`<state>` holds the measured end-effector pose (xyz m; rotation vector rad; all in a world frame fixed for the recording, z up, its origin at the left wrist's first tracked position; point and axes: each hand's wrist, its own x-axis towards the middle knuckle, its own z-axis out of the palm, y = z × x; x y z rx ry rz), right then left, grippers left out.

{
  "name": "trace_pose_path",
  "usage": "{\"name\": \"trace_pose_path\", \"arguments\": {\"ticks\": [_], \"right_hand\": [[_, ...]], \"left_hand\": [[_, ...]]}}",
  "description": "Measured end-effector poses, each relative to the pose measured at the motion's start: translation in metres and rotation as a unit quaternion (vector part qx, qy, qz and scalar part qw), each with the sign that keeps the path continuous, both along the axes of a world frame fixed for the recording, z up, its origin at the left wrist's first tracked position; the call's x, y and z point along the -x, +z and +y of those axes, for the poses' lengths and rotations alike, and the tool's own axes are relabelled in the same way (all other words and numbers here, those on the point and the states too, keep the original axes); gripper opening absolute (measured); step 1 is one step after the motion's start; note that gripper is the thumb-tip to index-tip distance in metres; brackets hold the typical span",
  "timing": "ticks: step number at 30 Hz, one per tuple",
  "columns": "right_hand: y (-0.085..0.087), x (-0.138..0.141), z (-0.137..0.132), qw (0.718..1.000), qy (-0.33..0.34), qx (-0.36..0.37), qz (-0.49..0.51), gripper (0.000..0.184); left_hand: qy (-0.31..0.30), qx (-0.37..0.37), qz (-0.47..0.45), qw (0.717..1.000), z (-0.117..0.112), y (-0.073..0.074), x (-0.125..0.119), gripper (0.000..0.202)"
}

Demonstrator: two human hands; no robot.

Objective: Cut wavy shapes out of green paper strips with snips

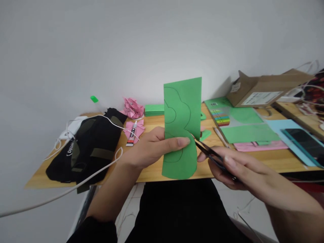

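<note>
Pinching green paper (181, 118) with left fingers (174, 144), right fingers (231, 163) gripping scissors (209, 154) at its edge, open room above

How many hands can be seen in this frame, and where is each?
2: the left hand holds the green paper, its thumb across the front; the right hand holds the dark scissors at the paper's right edge.

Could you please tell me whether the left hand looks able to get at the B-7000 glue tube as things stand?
Probably not while the left hand grips the green paper; if freed, likely yes: the B-7000 glue tube lies nearby on pink paper, with only a white cable seeming to cross it.
</note>
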<state>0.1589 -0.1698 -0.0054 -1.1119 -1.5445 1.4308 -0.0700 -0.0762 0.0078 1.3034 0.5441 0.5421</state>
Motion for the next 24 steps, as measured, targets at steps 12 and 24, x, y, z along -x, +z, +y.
{"name": "trace_pose_path", "arguments": {"ticks": [12,24], "right_hand": [[0.005,0.022,0.011,0.987,-0.02,0.062,0.15,0.046],[0.015,0.017,0.013,0.985,-0.039,0.099,0.137,0.044]], "left_hand": [[-0.047,-0.056,-0.031,0.997,-0.005,0.004,-0.01,0.024],[-0.091,-0.081,0.002,0.993,-0.002,0.008,-0.013,0.021]]}}
